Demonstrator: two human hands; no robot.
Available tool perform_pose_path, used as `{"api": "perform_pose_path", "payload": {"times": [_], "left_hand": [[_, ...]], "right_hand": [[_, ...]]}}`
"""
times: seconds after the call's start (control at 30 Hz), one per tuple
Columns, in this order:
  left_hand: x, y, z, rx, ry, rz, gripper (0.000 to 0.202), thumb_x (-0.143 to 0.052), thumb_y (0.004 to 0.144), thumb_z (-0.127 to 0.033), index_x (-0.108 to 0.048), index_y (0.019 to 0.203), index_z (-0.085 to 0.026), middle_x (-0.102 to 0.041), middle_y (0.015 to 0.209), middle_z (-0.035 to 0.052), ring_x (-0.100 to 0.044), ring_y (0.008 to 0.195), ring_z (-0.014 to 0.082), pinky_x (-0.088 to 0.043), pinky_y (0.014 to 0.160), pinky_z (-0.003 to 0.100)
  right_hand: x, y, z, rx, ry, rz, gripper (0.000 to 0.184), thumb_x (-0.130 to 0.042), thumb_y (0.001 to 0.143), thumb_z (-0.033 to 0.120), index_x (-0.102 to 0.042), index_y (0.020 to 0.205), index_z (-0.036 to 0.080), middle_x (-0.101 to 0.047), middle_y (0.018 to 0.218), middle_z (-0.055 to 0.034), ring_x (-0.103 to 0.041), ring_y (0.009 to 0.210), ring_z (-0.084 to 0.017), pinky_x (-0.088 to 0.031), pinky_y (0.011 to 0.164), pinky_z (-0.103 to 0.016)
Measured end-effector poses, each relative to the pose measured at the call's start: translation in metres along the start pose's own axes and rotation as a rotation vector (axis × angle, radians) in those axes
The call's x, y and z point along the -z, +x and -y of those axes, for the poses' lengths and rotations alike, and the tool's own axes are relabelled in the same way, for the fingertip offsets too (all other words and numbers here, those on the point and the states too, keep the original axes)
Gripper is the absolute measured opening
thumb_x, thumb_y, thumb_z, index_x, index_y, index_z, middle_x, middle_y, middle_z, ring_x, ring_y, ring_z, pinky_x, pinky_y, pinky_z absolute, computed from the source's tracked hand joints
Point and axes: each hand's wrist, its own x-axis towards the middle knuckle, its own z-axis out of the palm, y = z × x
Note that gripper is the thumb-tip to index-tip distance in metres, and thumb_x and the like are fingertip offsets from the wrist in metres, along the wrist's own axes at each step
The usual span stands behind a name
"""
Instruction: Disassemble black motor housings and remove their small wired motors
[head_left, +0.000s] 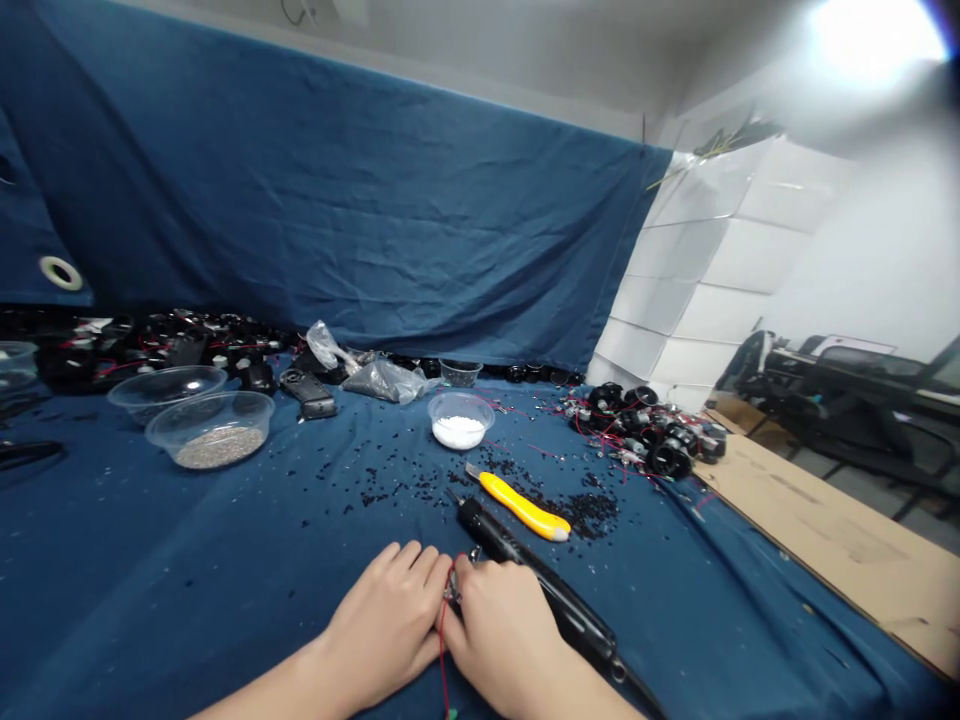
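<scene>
My left hand (pixel 394 615) and my right hand (pixel 506 625) meet at the front of the blue cloth, fingers curled together around a small part (pixel 452 588) with a red wire (pixel 442 650). The wire hangs down toward me, with a bit of green at its lower end. My fingers hide most of the part, so its kind cannot be made out. Just beyond and to the right of my right hand lies a black electric screwdriver (pixel 540 575), its tip pointing away to the left. A yellow utility knife (pixel 525 507) rests beyond it.
Small black pieces (pixel 589 512) are scattered around the knife. Behind stand a bowl of white bits (pixel 461 422), a bowl of small metal pieces (pixel 217 435) and another clear bowl (pixel 165 385). Black parts with red wires (pixel 652 430) are heaped at right. White boxes (pixel 682 270) are stacked behind.
</scene>
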Motion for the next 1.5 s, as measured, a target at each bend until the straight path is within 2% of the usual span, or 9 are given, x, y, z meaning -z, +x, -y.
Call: {"api": "perform_pose_path", "payload": {"times": [0.17,0.37,0.5,0.67,0.8,1.07,1.23,1.5], "left_hand": [[-0.001,0.000,-0.001,0.028,-0.005,0.010,0.032,-0.052,0.085,-0.022,-0.062,0.114,-0.011,-0.067,0.106,0.0181,-0.061,0.096,0.0332,-0.050,0.086,0.050],[0.002,0.004,-0.004,0.065,-0.010,0.046,0.030,-0.050,0.081,-0.014,-0.064,0.107,-0.012,-0.069,0.102,0.0159,-0.064,0.092,0.0318,-0.052,0.086,0.049],[0.003,0.006,-0.004,0.082,-0.021,0.109,0.028,-0.049,0.082,-0.010,-0.064,0.106,-0.010,-0.070,0.097,0.0142,-0.067,0.089,0.0311,-0.055,0.081,0.046],[0.001,0.007,-0.002,0.075,-0.047,0.131,0.024,-0.049,0.086,-0.009,-0.063,0.105,-0.010,-0.071,0.099,0.0142,-0.069,0.089,0.0304,-0.056,0.080,0.045],[0.000,0.006,-0.001,0.057,-0.049,0.105,0.015,-0.051,0.087,-0.010,-0.063,0.096,-0.009,-0.072,0.092,0.0136,-0.070,0.084,0.0294,-0.058,0.077,0.042],[-0.002,0.010,0.003,0.050,-0.061,0.072,0.015,-0.053,0.090,-0.017,-0.059,0.101,-0.009,-0.072,0.090,0.0131,-0.072,0.079,0.0318,-0.058,0.068,0.043],[0.000,0.012,0.001,0.029,-0.062,0.078,0.015,-0.056,0.089,-0.019,-0.059,0.100,-0.009,-0.073,0.088,0.0125,-0.072,0.077,0.0314,-0.059,0.065,0.042],[0.002,0.016,-0.001,0.067,-0.043,0.121,0.017,-0.050,0.091,-0.018,-0.058,0.101,-0.007,-0.072,0.079,0.0166,-0.072,0.074,0.0366,-0.057,0.063,0.045]], "right_hand": [[0.008,0.000,0.007,-0.029,-0.064,0.093,0.027,-0.046,0.091,0.027,-0.068,0.093,0.013,-0.072,0.081,-0.0161,-0.071,0.068,-0.033,-0.046,0.054,-0.036],[0.018,0.001,0.014,-0.024,-0.067,0.199,0.024,-0.044,0.090,0.018,-0.067,0.094,0.015,-0.072,0.089,-0.0127,-0.071,0.075,-0.032,-0.051,0.058,-0.038],[0.012,0.003,0.017,-0.013,-0.104,0.188,0.023,-0.043,0.090,0.013,-0.066,0.093,0.014,-0.071,0.088,-0.0134,-0.071,0.072,-0.030,-0.050,0.054,-0.036],[0.009,0.003,0.019,0.009,-0.139,0.195,0.024,-0.041,0.089,0.009,-0.065,0.093,0.014,-0.071,0.087,-0.0124,-0.071,0.068,-0.029,-0.050,0.052,-0.034],[0.014,0.003,0.020,-0.001,-0.148,0.188,0.024,-0.041,0.091,0.012,-0.064,0.099,0.011,-0.071,0.085,-0.0138,-0.071,0.068,-0.029,-0.050,0.053,-0.033],[0.013,0.002,0.014,-0.025,-0.111,0.153,0.028,-0.036,0.095,0.020,-0.061,0.100,0.010,-0.071,0.081,-0.0138,-0.071,0.070,-0.030,-0.052,0.058,-0.037],[0.012,0.000,0.012,-0.051,-0.102,0.175,0.028,-0.034,0.097,0.022,-0.059,0.103,0.010,-0.070,0.078,-0.0135,-0.071,0.069,-0.030,-0.052,0.058,-0.037],[0.008,-0.001,0.006,-0.090,-0.053,0.169,0.032,-0.032,0.097,0.029,-0.058,0.100,0.011,-0.071,0.083,-0.0152,-0.071,0.072,-0.031,-0.052,0.062,-0.038]]}}
